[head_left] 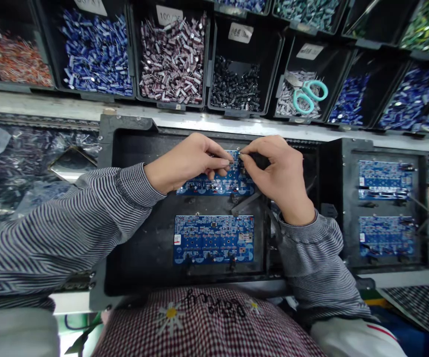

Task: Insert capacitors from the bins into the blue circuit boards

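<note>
Just under the fingers [219, 162], in the far half of a black tray [136, 253]: a thin blue board [214, 186], longer from left to right, with the left hand [186, 161] nearer, over its middle, and the right hand [283, 171] by its back right corner. Pinched together on both hands, but cannot tell if on anything tiny. Nearer the checked cloth [199, 332], another flat blue board [213, 239], and past the tray, hard black bins [133, 54] full of shiny little tubes [173, 59] with wire legs.
</note>
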Demonstrator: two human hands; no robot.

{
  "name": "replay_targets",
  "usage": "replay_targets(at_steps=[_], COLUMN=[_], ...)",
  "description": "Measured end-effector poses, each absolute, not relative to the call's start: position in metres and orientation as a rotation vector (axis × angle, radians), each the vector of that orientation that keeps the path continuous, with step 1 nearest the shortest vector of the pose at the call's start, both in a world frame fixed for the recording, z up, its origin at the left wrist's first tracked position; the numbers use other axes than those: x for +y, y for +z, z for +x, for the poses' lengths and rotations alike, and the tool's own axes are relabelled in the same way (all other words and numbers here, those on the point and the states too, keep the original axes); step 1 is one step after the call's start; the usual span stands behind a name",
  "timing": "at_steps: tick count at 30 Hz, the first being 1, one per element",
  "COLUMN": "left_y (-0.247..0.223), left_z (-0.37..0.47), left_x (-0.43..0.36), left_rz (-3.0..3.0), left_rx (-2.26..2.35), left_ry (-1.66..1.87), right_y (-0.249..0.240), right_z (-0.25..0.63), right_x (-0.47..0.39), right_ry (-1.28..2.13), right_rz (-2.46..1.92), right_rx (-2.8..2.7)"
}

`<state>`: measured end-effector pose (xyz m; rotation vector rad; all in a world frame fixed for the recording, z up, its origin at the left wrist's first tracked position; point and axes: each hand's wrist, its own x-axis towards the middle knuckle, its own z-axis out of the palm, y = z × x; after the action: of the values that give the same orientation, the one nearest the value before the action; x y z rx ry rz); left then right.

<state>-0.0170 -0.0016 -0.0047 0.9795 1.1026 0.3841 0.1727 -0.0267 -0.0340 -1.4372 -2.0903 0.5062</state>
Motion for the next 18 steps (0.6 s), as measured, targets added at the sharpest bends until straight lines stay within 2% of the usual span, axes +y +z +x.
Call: replay_targets(at_steps=[11,18], left_y=[-0.002,-0.002], left_z=[-0.017,-0.018], left_x=[-0.001,-0.002], left_rz=[0.798,0.805], left_rx=[1.014,1.048], left_ry=[0.351,0.376], right_y=[-0.016,-0.022], right_z=[0.169,0.177], right_x=[-0.039,-0.029], right_ry=[0.612,0.464], right_rz=[-1.314,-1.442], right_rx=[-2.065,-2.097])
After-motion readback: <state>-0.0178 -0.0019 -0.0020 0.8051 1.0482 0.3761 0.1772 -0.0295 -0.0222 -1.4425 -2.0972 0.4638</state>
